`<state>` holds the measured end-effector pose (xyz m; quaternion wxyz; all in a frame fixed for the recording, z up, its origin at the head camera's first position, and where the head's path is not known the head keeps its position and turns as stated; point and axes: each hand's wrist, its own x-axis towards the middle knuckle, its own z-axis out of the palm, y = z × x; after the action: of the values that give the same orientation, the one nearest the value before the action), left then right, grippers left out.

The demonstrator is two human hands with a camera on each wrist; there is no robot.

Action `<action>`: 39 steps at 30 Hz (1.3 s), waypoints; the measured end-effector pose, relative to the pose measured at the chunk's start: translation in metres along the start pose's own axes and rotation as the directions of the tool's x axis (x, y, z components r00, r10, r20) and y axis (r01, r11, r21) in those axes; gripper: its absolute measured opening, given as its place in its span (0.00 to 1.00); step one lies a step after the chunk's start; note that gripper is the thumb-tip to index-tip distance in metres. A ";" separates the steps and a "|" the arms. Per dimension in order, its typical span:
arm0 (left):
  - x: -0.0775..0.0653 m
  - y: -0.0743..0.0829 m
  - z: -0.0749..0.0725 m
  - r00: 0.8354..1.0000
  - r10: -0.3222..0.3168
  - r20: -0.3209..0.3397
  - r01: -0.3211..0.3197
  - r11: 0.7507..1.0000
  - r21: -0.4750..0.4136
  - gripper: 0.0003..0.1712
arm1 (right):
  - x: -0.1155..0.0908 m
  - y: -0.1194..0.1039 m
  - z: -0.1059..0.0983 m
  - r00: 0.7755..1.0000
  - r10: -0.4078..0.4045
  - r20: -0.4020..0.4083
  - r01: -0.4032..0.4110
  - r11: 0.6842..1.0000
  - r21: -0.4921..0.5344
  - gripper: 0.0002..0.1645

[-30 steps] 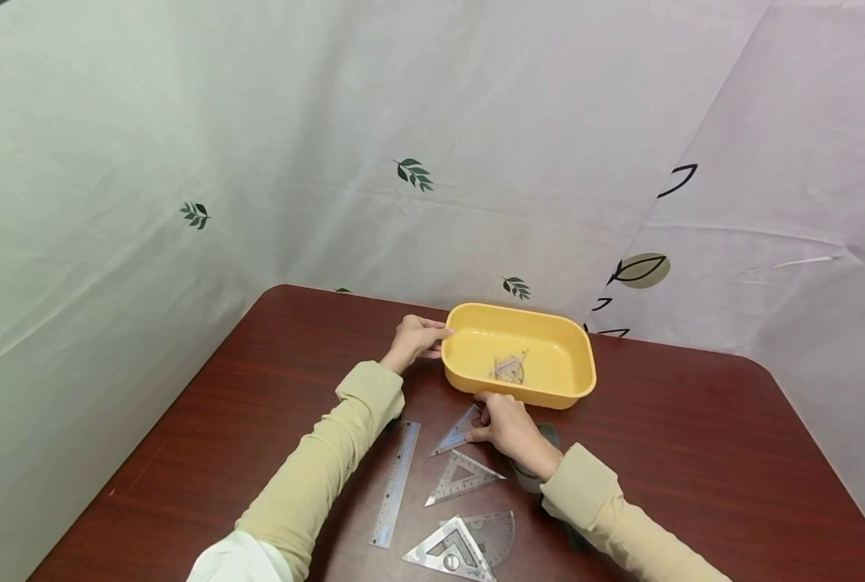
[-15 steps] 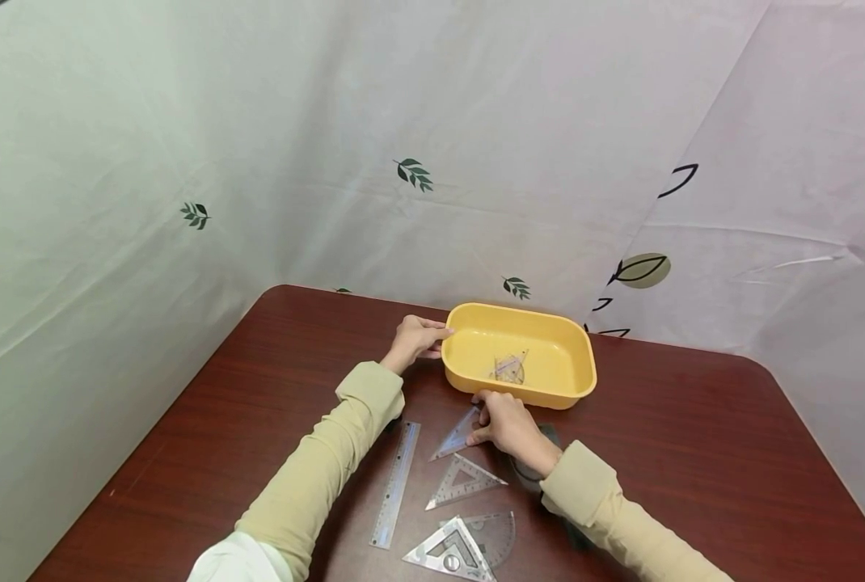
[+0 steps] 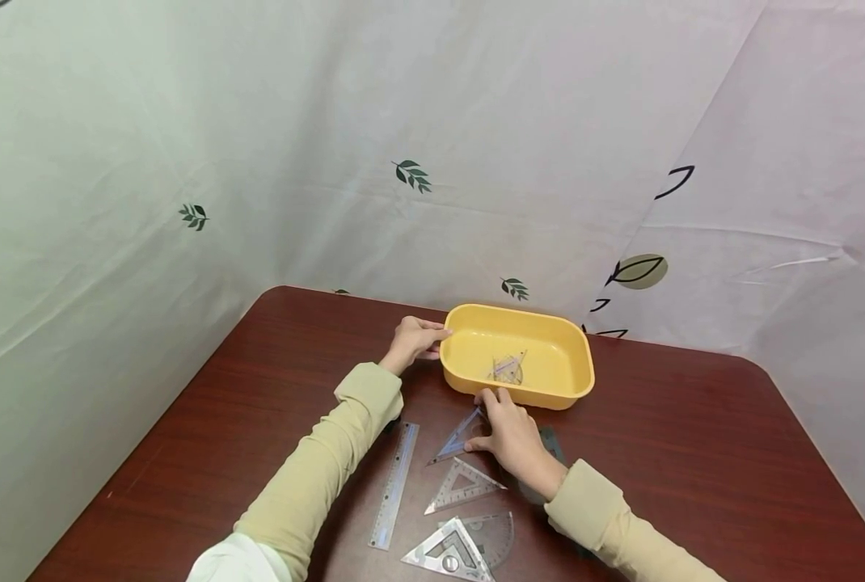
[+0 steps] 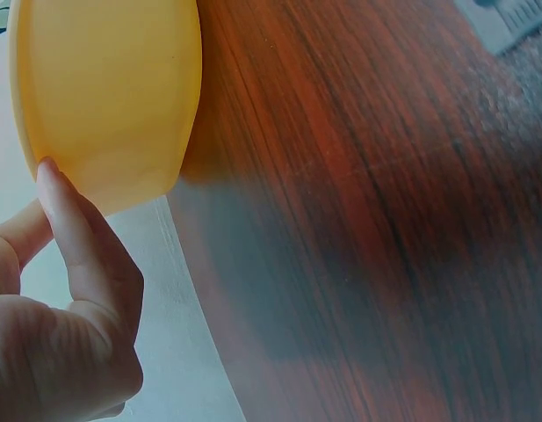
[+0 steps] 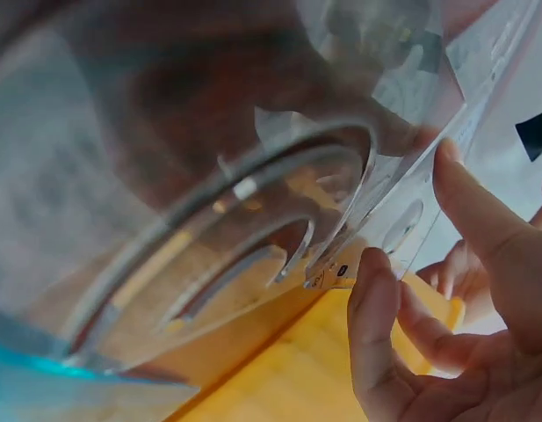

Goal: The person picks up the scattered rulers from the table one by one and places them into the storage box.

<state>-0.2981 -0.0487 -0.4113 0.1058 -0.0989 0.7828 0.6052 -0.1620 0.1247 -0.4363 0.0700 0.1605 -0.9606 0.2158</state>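
Observation:
At the left end of the yellow tray (image 3: pixel 517 396), my left hand (image 3: pixel 412 339) pinches the rim between thumb and fingers. My right hand (image 3: pixel 516 440) is just in front of the tray, its thumb and fingertips on the edges of a clear set square with blue markings (image 3: pixel 453 444). In the right wrist view the thumb and a curled finger meet opposite edges of this clear plastic (image 5: pixel 420 207). A second clear set square (image 3: pixel 462 483) lies just below the hand. Inside the tray rest a few small clear drawing pieces (image 3: pixel 508 369).
A clear ruler (image 3: pixel 394 485) lies left of the set squares. Nearer the front, another set square (image 3: pixel 443 552) overlaps a clear protractor (image 3: pixel 496 537). Beneath the right wrist a dark transparent piece (image 3: pixel 551 443) is partly hidden. A pale curtain (image 3: pixel 432 242) hangs behind the table.
My right thumb and fingers have spread wider, and the blue-marked set square has shifted slightly towards the front. The second set square has slid a little the same way. My left hand stays put.

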 end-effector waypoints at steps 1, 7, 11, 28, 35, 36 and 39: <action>0.000 0.000 0.000 1.000 0.002 0.000 -0.002 1.000 0.000 0.16 | -0.001 0.000 0.000 1.000 -0.015 -0.015 0.014 0.999 -0.029 0.37; -0.001 0.001 0.000 1.000 0.013 0.003 -0.013 1.000 0.002 0.17 | -0.002 0.001 0.001 0.993 -0.073 -0.092 0.061 0.990 -0.131 0.38; 0.000 0.001 0.000 1.000 0.011 0.010 -0.011 1.000 -0.002 0.17 | 0.001 0.004 -0.003 0.996 -0.032 -0.089 0.031 0.999 -0.007 0.30; -0.001 0.002 -0.001 1.000 0.009 0.010 -0.009 1.000 0.007 0.18 | 0.014 0.028 -0.020 0.987 -0.046 0.156 -0.024 0.906 0.424 0.07; -0.002 0.002 -0.001 1.000 0.011 0.010 -0.011 1.000 0.002 0.18 | 0.018 0.027 -0.029 0.962 -0.033 0.272 -0.139 0.798 0.586 0.09; -0.002 0.002 -0.001 1.000 0.013 0.009 -0.013 1.000 0.000 0.18 | 0.018 0.027 -0.030 0.957 -0.035 0.287 -0.153 0.781 0.605 0.10; -0.002 0.001 -0.001 1.000 0.017 0.007 -0.017 1.000 0.000 0.18 | 0.019 0.027 -0.035 0.946 -0.045 0.321 -0.182 0.746 0.640 0.11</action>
<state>-0.2964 -0.0491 -0.4096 0.1035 -0.0900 0.7831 0.6065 -0.1865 0.1579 -0.4122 -0.1542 0.1714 -0.8251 0.5157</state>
